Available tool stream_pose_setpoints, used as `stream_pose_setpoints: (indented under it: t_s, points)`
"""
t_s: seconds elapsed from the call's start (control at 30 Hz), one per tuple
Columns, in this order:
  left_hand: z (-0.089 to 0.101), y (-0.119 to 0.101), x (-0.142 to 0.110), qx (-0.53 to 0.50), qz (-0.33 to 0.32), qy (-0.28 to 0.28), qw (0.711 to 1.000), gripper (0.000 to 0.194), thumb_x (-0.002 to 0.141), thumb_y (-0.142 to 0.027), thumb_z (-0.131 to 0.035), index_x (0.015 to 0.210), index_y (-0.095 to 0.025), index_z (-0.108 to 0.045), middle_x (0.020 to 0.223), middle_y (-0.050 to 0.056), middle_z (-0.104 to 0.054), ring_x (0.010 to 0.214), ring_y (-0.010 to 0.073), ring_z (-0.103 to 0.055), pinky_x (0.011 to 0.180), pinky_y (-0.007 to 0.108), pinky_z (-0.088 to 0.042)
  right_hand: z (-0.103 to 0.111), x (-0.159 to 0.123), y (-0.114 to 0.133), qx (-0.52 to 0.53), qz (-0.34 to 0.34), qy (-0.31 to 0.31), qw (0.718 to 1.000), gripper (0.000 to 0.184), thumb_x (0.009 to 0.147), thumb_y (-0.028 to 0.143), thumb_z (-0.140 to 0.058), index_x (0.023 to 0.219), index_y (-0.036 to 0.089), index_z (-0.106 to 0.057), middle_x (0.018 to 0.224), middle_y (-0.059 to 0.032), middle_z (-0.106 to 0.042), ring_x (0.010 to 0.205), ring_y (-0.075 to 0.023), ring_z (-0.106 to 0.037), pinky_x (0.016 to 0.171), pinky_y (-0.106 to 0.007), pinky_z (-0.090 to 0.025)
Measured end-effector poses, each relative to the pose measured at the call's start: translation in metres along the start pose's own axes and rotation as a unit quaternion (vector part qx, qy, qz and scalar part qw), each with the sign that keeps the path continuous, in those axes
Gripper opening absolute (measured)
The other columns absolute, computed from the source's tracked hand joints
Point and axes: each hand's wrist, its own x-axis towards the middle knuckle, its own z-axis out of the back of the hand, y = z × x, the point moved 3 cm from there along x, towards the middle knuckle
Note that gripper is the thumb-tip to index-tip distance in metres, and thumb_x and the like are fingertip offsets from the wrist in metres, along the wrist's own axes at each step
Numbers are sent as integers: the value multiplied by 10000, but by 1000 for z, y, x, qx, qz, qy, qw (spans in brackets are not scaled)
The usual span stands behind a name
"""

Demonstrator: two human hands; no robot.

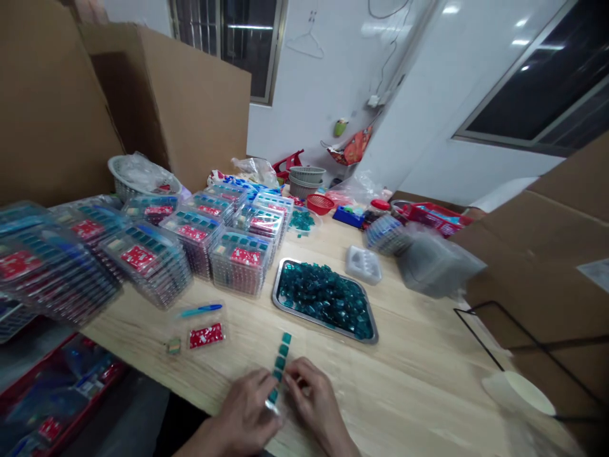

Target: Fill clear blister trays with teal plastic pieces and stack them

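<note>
Head view, left hand: the left hand reaches in from the bottom edge, back upward, fingers curled and pressed together at the lower end of the green strip; a whitish, shiny bit shows at the fingertips.
Right hand: the right hand comes from the lower right of the left one, fingers bent, thumb and forefinger drawn close beside the strip; whether they pinch anything, I cannot tell.
Green strip: the row of green squares lies bottom centre, running up from between the hands, its upper end on the desk.
Metal tray: just above the strip's far end, the metal tray holds a heap of dark green pieces.
Desk, left: a blue pen lies above a clear case with a red packet; a small pale block sits beside it.
Clear cases: stacks of clear cases fill the left and reach towards upper centre.
Desk, beyond: a white moulded tray and a red basket.
Room: cardboard upper left, more cardboard at right, a pale wall with a hanger.
</note>
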Motion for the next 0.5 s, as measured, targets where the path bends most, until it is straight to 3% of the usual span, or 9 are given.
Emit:
stream_pose_setpoints:
  t_s: [0.1, 0.17, 0.23, 0.37, 0.5]
  points:
    - [-5, 10, -23, 181, -119, -28, 976, 241, 725, -256, -648, 941, -195, -560, 837, 44, -596, 760, 202, -493, 704, 312, -364, 5, 10, -11, 10, 29, -22, 999, 207, 824, 267, -531, 951, 224, -689, 1027, -111, -665, 975, -256, -598, 852, -387, -489]
    - [-3, 19, -40, 270, -161, -70, 947, 98, 804, -197, -547, 898, -190, -575, 734, 38, -579, 704, 190, -476, 667, 311, -349, -3, 16, -18, 11, 52, 16, 998, 238, 815, 255, -535, 994, 242, -692, 1055, -112, -674, 1005, -275, -596, 884, -438, -478]
    - [5, 27, -56, 304, -170, -109, 931, 141, 843, -151, -455, 829, -190, -590, 639, 38, -554, 644, 181, -464, 619, 308, -340, -16, 19, -22, 22, 71, 55, 996, 237, 824, 251, -525, 985, 250, -699, 1022, -111, -691, 980, -275, -614, 877, -452, -485]
    - [28, 43, -80, 246, -132, -120, 953, 245, 855, -177, -420, 961, -221, -637, 634, 66, -603, 604, 181, -508, 578, 304, -387, -31, 19, -15, 73, 75, 114, 988, 277, 806, 312, -599, 1071, 275, -670, 1110, -111, -664, 1048, -276, -597, 928, -451, -466]
    - [55, 50, -90, 124, -59, -135, 981, 376, 830, -200, -456, 1185, -239, -576, 831, 122, -680, 771, 231, -610, 711, 364, -480, -32, 19, 0, 138, 75, 193, 969, 591, 676, 422, -743, 1229, 311, -568, 1270, -108, -570, 1178, -298, -515, 987, -444, -427]
